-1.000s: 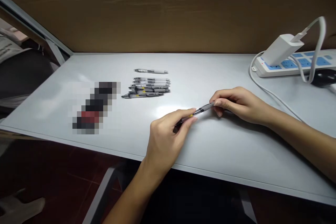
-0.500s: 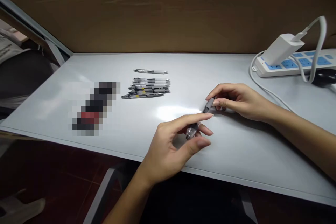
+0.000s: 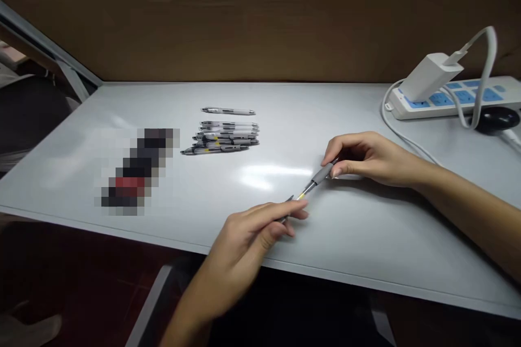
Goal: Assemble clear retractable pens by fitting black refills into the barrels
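In my right hand (image 3: 362, 160), thumb and fingertips pinch the grey grip end of a pen (image 3: 323, 174). The pen slants down-left above the table, with a yellow mark at the middle of its length. My left hand (image 3: 252, 241) has its fingers closed round the other end, where the dark clip pokes out above the forefinger. The left fingers cover part of the barrel, so I cannot tell whether the pen is in one piece. Several similar pens (image 3: 228, 134) lie in a close row to the left, and a single pen (image 3: 228, 111) lies behind them.
A pixelated dark and red item (image 3: 140, 168) lies on the left of the white table (image 3: 195, 187). At the back right are a power strip (image 3: 464, 98), a white charger (image 3: 432, 77) with its cable, and a black rounded object (image 3: 497, 119). A brown panel (image 3: 244, 21) borders the back.
My left hand has moved down-left along the pen and its fingers have closed in. More of the pen, with its yellow mark, now shows between the hands. The right hand barely moved.
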`<state>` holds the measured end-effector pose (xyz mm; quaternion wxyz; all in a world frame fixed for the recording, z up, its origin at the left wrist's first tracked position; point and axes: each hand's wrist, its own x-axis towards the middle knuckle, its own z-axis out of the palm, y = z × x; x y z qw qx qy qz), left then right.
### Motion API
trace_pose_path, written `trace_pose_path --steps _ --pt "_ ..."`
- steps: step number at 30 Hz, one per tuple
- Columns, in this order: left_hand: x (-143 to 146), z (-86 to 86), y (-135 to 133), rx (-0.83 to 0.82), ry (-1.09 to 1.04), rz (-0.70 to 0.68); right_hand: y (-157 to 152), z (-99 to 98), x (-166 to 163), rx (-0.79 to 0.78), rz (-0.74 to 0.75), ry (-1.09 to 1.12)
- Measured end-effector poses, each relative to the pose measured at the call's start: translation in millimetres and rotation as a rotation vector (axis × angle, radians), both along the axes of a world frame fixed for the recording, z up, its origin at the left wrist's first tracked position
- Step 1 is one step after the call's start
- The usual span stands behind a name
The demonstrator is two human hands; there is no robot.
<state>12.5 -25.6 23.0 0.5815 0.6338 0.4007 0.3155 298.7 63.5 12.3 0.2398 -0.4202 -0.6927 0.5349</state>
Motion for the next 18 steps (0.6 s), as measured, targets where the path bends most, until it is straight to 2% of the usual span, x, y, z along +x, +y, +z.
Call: trace_pose_path --steps 3,5,12,18 --pt "-10.5 -0.7 8.1 -0.124 -0.132 -0.064 -1.0 0.9 -1.4 0.013 0.007 -0.026" --pt "-11.5 -0.7 12.4 -0.14 -0.155 -0.074 -1.1 1.3 -1.0 0.027 0.001 -0.028" --pt "-0.2 -2.5 10.7 -0.112 -0.096 0.072 0.0 0.3 2.5 0.032 -0.025 -0.044" --pt "3.6 -2.1 15.1 -0.117 -0.179 0.222 -0.8 -1.6 0.5 0.058 -0.156 -0.026"
